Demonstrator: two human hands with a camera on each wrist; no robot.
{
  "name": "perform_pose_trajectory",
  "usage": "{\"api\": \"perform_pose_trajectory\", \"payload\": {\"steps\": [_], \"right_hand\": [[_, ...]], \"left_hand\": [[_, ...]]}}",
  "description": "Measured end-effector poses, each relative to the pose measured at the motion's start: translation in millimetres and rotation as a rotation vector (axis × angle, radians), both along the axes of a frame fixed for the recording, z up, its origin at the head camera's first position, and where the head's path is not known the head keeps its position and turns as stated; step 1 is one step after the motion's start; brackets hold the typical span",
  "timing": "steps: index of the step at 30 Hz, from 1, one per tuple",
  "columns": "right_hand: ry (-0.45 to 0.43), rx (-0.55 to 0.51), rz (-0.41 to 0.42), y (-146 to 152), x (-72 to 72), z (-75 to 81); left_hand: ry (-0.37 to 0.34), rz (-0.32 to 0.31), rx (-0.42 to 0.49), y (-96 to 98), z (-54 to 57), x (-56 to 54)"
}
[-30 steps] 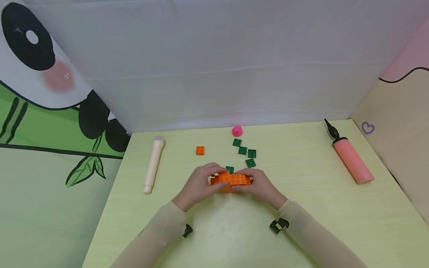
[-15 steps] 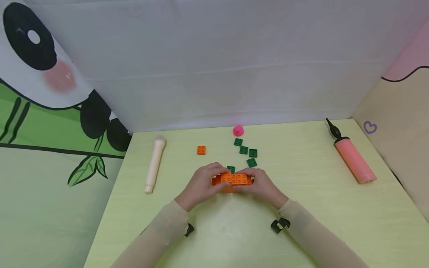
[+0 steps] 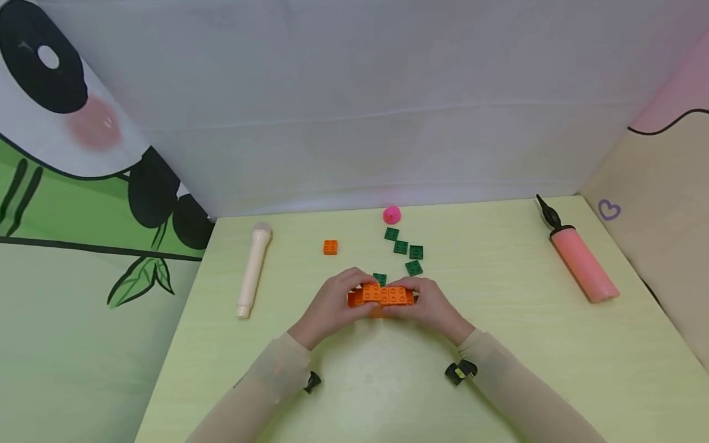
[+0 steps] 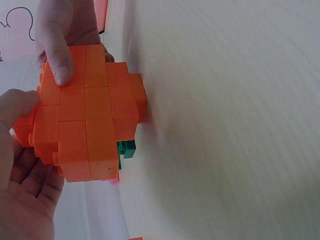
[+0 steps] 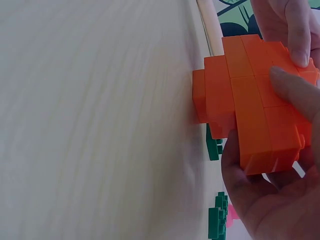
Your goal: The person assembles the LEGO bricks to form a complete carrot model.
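Note:
Between both hands stands a built-up block of orange toy bricks (image 3: 389, 296), stepped and narrower toward its base in the wrist views. My left hand (image 3: 335, 301) grips its left side, thumb on the near face and fingers behind. From the right, my right hand (image 3: 434, 309) holds it the same way, its thumb pressed to the near face of the orange bricks (image 5: 252, 100). In the left wrist view the brick build (image 4: 85, 115) stands close at the table surface. A green brick (image 3: 380, 279) lies just behind it, partly hidden.
Several green bricks (image 3: 400, 247) lie behind the hands, with a pink round toy (image 3: 391, 215) near the back wall. One loose orange brick (image 3: 330, 247) sits back left. A pale microphone-shaped stick (image 3: 254, 271) lies left, a pink hand pump (image 3: 584, 264) right.
The head view shifts slightly. Both hands keep their hold on the orange bricks, with hardly any visible movement.

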State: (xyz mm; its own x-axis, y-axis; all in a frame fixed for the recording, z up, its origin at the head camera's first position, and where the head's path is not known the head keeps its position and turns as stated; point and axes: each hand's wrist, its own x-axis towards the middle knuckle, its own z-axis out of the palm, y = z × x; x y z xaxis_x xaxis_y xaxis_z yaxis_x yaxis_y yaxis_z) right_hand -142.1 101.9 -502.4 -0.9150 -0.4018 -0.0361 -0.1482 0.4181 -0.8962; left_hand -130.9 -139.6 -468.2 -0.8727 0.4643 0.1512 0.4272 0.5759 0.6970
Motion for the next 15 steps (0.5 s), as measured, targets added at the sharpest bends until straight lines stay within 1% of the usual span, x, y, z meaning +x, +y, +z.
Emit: {"api": "perform_pose_trajectory", "payload": {"steps": [4,7,10,12,13,15], "right_hand": [[-0.01,-0.001,-0.007,-0.9,0.4,1.3],[-0.017,0.0,-0.009,-1.0,0.6,1.0],[-0.018,0.003,-0.009,-1.2,0.7,1.3],[-0.016,0.005,-0.011,-1.3,0.6,1.6],[-0.013,0.008,-0.011,-1.4,0.5,1.5],[-0.011,0.016,-0.011,-1.4,0.3,1.1]], "left_hand": [[-0.01,-0.005,0.034,-1.6,-2.9,-1.4],[-0.021,-0.029,0.052,-4.1,-4.3,-4.0],[-0.053,-0.069,0.077,-9.5,-6.4,-10.4],[-0.084,-0.083,0.108,-14.5,-8.1,-16.6],[-0.101,-0.076,0.126,-17.2,-8.9,-20.2],[-0.108,-0.032,0.142,-22.6,-11.7,-28.3]]}}
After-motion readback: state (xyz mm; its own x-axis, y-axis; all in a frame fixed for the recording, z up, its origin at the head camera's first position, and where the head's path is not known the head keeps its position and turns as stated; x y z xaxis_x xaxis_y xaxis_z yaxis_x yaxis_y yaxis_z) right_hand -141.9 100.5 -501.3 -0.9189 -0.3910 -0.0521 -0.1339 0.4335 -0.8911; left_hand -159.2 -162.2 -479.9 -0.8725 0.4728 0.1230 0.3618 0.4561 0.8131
